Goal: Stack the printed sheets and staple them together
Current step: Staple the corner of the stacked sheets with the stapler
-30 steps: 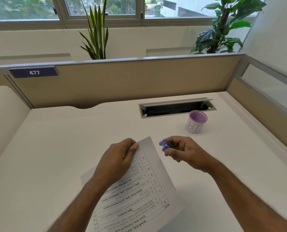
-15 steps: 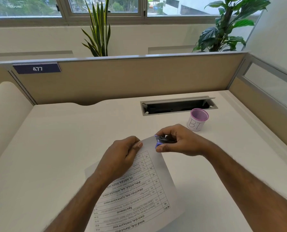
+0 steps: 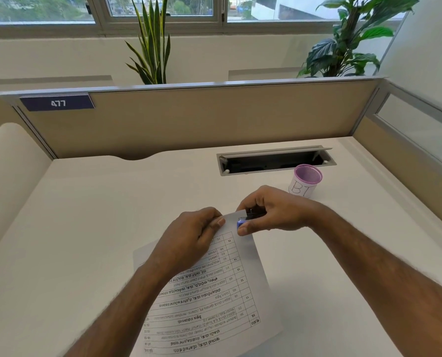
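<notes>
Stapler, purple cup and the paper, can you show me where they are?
stapler (image 3: 241, 223), head view, on its blue front end.
purple cup (image 3: 302, 188), head view, on its white label.
printed sheets (image 3: 214, 300), head view, on the printed table.

White desk (image 3: 91, 228) bounded by tan partition panels (image 3: 189, 119). Blue plate (image 3: 57, 102) marked 477 on the rear panel. Open cable tray (image 3: 274, 162) recessed in the desk; purple mesh cup (image 3: 305, 181), labelled BI, just in front. Two potted plants (image 3: 151, 45) (image 3: 343, 39) behind the partition, below windows (image 3: 163, 6).

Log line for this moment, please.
phase: stapling | left hand: pinches printed sheets | right hand: stapler at far corner | staple: unconfirmed
</notes>
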Demonstrator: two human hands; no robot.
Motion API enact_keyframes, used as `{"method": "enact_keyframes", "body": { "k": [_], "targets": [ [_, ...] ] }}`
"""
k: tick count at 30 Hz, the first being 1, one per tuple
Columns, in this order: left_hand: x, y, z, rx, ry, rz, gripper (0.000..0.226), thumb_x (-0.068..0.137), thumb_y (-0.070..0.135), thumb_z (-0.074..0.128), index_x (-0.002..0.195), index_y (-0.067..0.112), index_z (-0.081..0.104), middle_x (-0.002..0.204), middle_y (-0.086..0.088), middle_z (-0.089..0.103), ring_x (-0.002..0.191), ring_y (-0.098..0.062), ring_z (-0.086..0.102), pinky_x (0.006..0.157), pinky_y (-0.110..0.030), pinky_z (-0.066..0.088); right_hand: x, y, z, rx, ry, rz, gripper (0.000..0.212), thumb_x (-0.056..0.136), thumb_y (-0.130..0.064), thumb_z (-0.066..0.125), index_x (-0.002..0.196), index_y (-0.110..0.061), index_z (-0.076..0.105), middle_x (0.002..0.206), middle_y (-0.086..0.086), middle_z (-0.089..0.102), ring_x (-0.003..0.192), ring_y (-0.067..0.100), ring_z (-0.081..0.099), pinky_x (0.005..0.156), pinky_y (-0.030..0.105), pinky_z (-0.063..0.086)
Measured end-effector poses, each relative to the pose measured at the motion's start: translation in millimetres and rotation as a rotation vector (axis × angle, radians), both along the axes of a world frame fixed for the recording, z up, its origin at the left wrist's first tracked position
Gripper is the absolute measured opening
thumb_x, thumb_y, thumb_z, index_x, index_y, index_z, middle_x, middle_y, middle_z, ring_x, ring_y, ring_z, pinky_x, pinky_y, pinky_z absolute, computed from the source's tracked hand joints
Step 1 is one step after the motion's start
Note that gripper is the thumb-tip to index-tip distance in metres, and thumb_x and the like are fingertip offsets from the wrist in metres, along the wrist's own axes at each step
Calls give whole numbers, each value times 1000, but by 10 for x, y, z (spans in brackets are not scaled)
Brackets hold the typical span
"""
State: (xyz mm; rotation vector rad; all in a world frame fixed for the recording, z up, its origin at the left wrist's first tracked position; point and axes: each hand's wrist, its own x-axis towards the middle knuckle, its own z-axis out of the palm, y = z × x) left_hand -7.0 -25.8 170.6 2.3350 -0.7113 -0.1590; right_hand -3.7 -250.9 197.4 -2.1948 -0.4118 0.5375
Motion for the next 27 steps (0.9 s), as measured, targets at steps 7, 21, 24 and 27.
{"method": "enact_keyframes", "body": {
  "k": [7, 21, 24, 27],
  "targets": [
    [14, 2, 1, -2, -11, -18, 29, 98, 42, 40, 97, 25, 64, 76, 6, 69, 62, -10, 62, 54, -21, 44, 25, -2, 53, -49, 3, 48, 35, 82, -39, 71, 103, -11, 74, 96, 9, 73, 80, 32, 62, 63, 31, 49],
    [21, -16, 7, -9, -17, -43, 29, 96, 44, 40, 95, 27, 64, 76, 7, 68, 61, -10, 62, 54, -22, 45, 49, -3, 51, -74, -18, 42, 33, 84, -34, 70, 99, -5, 74, 95, 9, 74, 65, 15, 60, 58, 21, 50],
    [21, -25, -1, -12, -15, -46, 28, 97, 43, 41, 96, 27, 65, 78, 6, 70, 63, -11, 63, 55, -26, 51, 54, -13, 43, -77, -30, 43, 33, 84, -34, 70, 98, -5, 74, 92, 9, 74, 63, 15, 59, 56, 19, 49],
    [24, -32, -3, -1, -23, -34, 25, 99, 39, 43, 97, 26, 64, 79, 6, 70, 64, -11, 64, 56, -25, 51, 61, -17, 30, -79, -28, 44, 35, 84, -37, 69, 100, -6, 73, 96, 8, 74, 66, 18, 60, 57, 21, 50]
  ]
}}
